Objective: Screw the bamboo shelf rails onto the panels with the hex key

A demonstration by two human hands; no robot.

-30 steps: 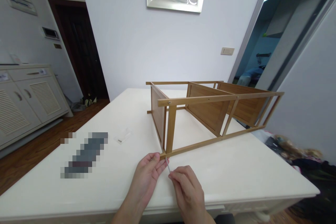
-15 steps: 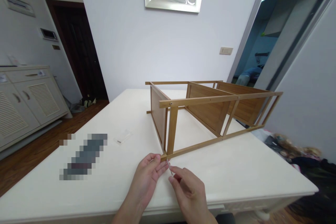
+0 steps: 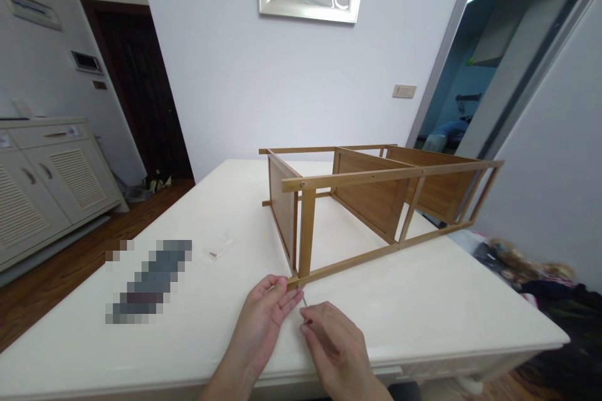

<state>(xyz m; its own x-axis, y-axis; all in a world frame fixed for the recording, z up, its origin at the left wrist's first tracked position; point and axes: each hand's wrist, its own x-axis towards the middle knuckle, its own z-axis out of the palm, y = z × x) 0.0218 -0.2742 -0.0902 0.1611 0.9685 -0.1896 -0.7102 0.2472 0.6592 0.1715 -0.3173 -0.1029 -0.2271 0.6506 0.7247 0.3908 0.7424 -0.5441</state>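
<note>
A bamboo shelf frame [image 3: 371, 200] lies on its side on the white table [image 3: 437, 301]. My left hand [image 3: 266, 310] pinches the near corner of the frame's bottom rail, fingers closed on the wood. Just to its right, my right hand [image 3: 332, 341] is closed on a thin metal tool [image 3: 303, 297] whose tip points at that same corner.
A small clear plastic bag [image 3: 221, 244] lies on the table to the left, beside a blurred dark patch [image 3: 148, 282]. White cabinets [image 3: 42, 182] stand at the far left. An open doorway [image 3: 470, 88] is at the right, with clutter on the floor below it.
My right hand has turned slightly around the thin tool and shifted a little; the frame and left hand stay where they were.
</note>
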